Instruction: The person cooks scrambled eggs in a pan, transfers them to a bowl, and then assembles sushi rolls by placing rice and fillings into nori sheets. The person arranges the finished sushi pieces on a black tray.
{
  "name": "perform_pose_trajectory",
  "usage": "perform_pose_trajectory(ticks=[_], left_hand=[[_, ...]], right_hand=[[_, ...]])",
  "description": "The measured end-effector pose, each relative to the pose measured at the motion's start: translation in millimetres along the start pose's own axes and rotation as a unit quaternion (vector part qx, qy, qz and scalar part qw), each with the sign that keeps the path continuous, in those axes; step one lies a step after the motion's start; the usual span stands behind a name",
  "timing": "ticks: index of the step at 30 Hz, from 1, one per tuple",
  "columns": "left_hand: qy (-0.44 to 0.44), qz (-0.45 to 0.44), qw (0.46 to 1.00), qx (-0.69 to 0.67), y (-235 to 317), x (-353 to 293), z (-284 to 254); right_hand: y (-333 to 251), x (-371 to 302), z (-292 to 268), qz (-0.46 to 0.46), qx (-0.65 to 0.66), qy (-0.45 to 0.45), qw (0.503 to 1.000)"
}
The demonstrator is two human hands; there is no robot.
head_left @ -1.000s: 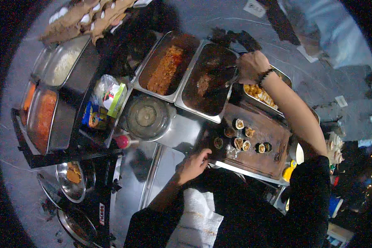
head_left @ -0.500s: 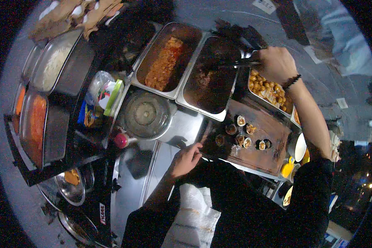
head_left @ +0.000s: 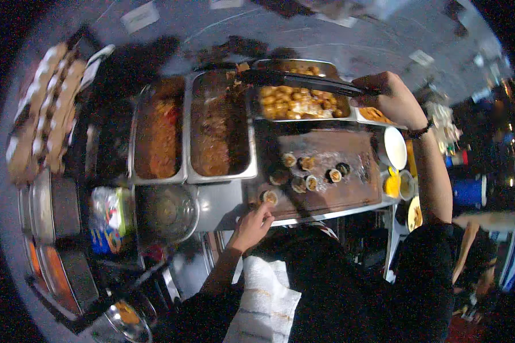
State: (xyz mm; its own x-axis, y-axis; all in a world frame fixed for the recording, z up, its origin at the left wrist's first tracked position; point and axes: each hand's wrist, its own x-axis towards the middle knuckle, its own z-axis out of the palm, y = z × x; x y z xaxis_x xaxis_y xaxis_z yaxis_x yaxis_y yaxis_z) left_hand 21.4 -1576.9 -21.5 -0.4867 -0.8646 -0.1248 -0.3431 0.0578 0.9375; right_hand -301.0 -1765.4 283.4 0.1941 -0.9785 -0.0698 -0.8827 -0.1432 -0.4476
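My right hand [head_left: 388, 98] is closed round the handle of long black tongs [head_left: 320, 84]. Shredded brown food [head_left: 238, 75] shows at the tongs' far tip, above the back of the pan of dark shredded filling [head_left: 214, 137]. With its fingers slightly apart, my left hand [head_left: 253, 227] reaches to the near left edge of the brown cutting board [head_left: 349, 146]. Its fingertips are at a seaweed roll slice [head_left: 270, 198]; whether they touch it I cannot tell. Several more filled roll slices [head_left: 307, 163] sit on the board to the right.
Left of the dark filling is a pan of reddish filling [head_left: 161, 137]; behind the board, a pan of round golden-brown pieces [head_left: 300, 102]. A clear round bowl [head_left: 169, 211] stands at left. A white bowl [head_left: 393, 147] and yellow-topped bottle [head_left: 391, 184] are at right.
The view has turned right. The tongs have risen out of the dark filling with brown shreds at their tip. My left hand has come closer to the nearest roll slice.
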Motion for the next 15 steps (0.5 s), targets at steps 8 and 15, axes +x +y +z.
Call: perform_pose_trajectory(ticks=[8, 15], left_hand=[[-0.135, -0.042, 0.989, 0.04, 51.4, 35.2, 17.6], [-0.232, 0.027, 0.964, 0.13, 80.6, 74.2, 79.6]], right_hand=[[112.9, -181.6, -84.4, 0.206, -0.05, 0.137, 0.968], [194.0, -372.6, -117.7, 0.452, -0.074, 0.197, 0.867]])
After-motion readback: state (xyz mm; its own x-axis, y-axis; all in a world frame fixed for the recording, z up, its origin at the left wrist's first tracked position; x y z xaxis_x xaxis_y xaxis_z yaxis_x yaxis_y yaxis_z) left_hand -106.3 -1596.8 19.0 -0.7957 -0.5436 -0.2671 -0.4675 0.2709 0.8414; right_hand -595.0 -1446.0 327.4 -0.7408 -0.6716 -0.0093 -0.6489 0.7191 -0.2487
